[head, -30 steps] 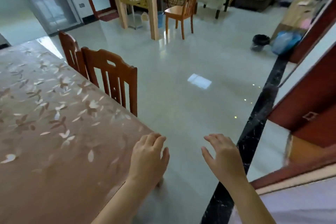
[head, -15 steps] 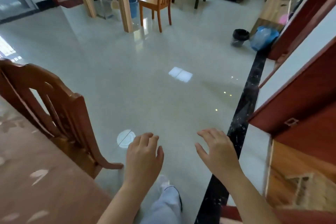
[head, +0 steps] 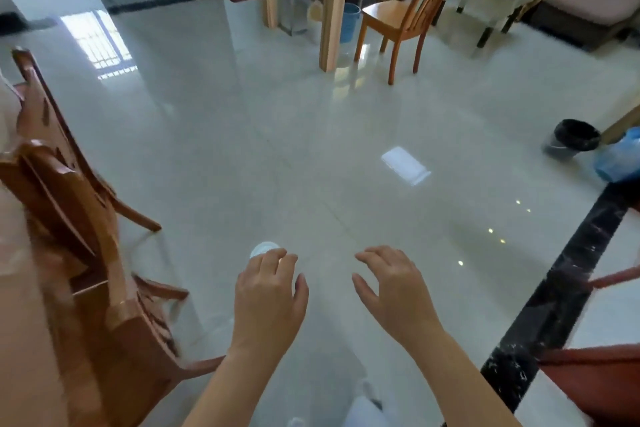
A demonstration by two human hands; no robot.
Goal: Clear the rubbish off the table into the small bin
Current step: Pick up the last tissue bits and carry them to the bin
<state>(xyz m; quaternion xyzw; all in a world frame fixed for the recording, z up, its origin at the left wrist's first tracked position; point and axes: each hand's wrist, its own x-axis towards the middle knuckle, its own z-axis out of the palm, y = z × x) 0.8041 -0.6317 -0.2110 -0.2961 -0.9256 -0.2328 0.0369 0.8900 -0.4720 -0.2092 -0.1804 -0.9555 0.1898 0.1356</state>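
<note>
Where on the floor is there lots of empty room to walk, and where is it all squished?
The widest bare floor lies between the brown chairs at left, the orange chair ahead and the black bin at right. A small white disc lies just beyond the left hand. It is crowded by the bin, where a blue bag sits, and behind the wooden post.

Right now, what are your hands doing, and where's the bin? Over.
Left hand and right hand open, empty. Small bin far right across the floor. Path clear; chairs stand to the left.

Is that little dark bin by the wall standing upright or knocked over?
Upright. The small bin stands on the floor tiles with its round, black-lined mouth facing up, beside a blue bag.
</note>
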